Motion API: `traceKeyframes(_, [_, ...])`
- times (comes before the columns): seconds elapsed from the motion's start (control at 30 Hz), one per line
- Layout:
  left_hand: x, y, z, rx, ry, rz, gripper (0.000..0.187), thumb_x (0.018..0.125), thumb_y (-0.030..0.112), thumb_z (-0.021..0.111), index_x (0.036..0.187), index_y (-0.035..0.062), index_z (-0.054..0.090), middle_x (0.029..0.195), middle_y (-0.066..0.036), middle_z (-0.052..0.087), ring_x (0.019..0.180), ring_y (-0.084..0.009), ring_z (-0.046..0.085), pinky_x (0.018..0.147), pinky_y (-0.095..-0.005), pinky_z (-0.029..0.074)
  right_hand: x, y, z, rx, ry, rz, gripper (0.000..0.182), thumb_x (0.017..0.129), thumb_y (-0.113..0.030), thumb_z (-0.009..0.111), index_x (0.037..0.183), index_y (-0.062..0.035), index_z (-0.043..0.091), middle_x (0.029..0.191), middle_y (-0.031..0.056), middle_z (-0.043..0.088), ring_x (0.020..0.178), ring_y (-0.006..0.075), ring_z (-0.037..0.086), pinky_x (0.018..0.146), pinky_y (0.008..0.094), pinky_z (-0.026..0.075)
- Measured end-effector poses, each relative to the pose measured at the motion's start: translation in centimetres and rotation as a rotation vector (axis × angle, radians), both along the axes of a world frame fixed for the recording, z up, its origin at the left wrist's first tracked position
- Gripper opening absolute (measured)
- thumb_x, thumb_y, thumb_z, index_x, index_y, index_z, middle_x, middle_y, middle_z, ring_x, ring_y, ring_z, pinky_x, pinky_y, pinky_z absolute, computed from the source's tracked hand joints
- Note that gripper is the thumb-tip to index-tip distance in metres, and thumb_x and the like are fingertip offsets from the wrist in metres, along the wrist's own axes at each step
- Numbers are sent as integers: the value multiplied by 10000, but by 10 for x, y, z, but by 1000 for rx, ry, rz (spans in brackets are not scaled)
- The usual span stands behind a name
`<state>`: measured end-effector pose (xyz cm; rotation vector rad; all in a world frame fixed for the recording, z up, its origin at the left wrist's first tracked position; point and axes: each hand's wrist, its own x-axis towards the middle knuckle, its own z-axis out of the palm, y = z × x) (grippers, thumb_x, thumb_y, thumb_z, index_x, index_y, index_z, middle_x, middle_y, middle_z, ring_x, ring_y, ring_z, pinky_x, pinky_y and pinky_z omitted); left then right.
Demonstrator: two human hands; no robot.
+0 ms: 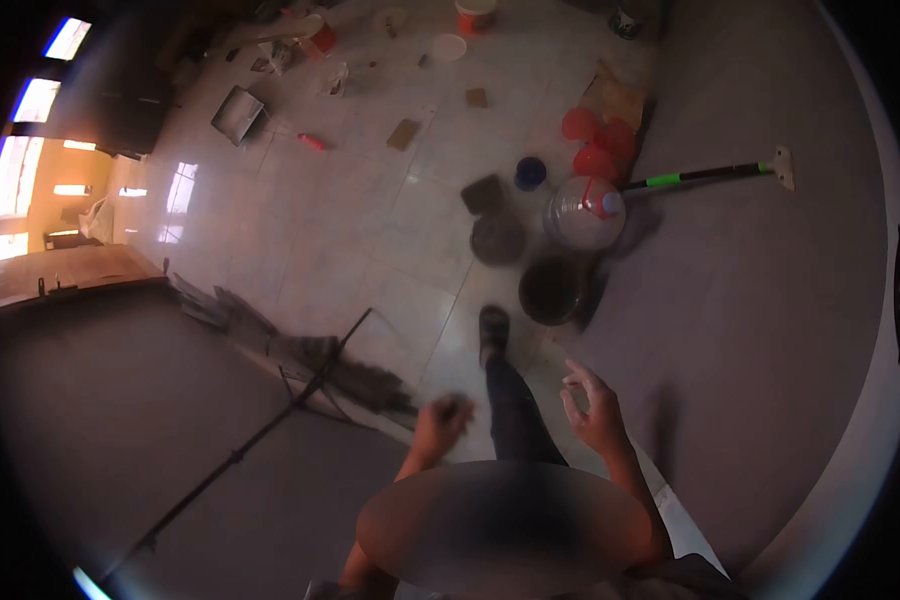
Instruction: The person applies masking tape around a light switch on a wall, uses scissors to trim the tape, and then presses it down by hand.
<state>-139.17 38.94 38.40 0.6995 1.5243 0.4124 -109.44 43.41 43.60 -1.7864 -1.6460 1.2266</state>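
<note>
My left hand [442, 428] is low in the middle of the head view, left of my leg [520, 410], its fingers curled around something small and dark that is too blurred to name. To the right of the leg, my right hand [592, 405] is raised with its fingers apart and nothing between them. Beyond the right hand stands a dark round bucket [550, 290]. A large clear water bottle [575, 222] with a red handle is just past that bucket.
A long dark pole [260, 435] runs diagonally at the left. Red round lids [600, 145] and a green-and-black handled tool [705, 175] lie by the right wall. A grey tray [238, 115], orange bucket [475, 12] and blue lid [530, 173] are farther off.
</note>
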Motion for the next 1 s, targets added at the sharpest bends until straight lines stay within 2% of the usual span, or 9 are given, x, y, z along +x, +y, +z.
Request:
traceKeyframes(0.1, [10,77,15,86,-56,-60,230,1049,160,648,1092,-54,719,840,-83,726,701,-112,644,629,-288,524,-21,61,7,-29,89,31,527,935,-103,756,1428,-22,590,1088,156,723,994,297,725,887,408,569])
traceKeyframes(0.37, [-27,229,111,228,-130,228,187,1058,122,658,1149,-33,707,892,-22,709,742,-68,612,635,-258,501,-146,236,69,88,300,262,523,901,-209,839,1344,-9,647,1091,161,739,1019,285,733,921,382,564])
traceKeyframes(0.5, [-78,297,148,361,-100,250,272,1062,105,637,1301,-24,647,858,-8,682,746,-83,606,682,-263,503,-197,294,69,-74,433,162,495,935,-228,817,1328,16,642,1148,138,741,1086,247,717,938,368,562])
traceKeyframes(0.57, [-105,341,175,456,-58,119,380,1053,70,627,1419,-20,578,848,-7,674,739,-99,600,707,-273,513,-221,330,72,-307,717,72,506,963,-228,793,1380,-3,615,1218,95,715,1131,218,694,945,356,564])
traceKeyframes(0.63, [-132,372,174,461,-68,33,488,1050,55,612,1518,-13,495,896,-26,680,784,-103,604,744,-281,517,-238,371,77,-349,759,108,492,1002,-242,747,1424,-40,595,1258,61,683,1158,185,673,951,349,571])
traceKeyframes(0.7, [-151,415,169,555,-227,52,533,1052,54,601,1558,-12,446,959,-45,682,846,-106,613,782,-280,517,-261,416,97,-711,922,-75,459,1030,-244,702,1437,-58,595,1223,50,683,1150,156,669,953,329,567])
traceKeyframes(0.77, [-176,459,154,593,-356,67,582,1048,58,604,1589,-14,401,1001,-65,691,900,-120,628,842,-295,527,-285,465,107,-627,891,-102,388,1049,-248,672,1390,-69,630,1177,38,695,1104,132,676,935,308,566])
traceKeyframes(0.87, [-210,536,131,603,-269,-90,556,1050,87,621,1562,-13,431,1031,-70,706,911,-122,632,848,-293,526,-316,521,82,-513,889,-174,197,1073,-229,636,1122,-52,706,1048,16,709,990,101,684,887,284,571])
traceKeyframes(1.0, [-240,615,140,443,-176,-154,398,1035,155,691,1374,-32,597,995,-71,730,856,-133,655,793,-289,532,-349,565,77,-417,928,-338,209,1101,-204,595,1083,-26,705,1030,26,703,978,84,662,913,262,547])
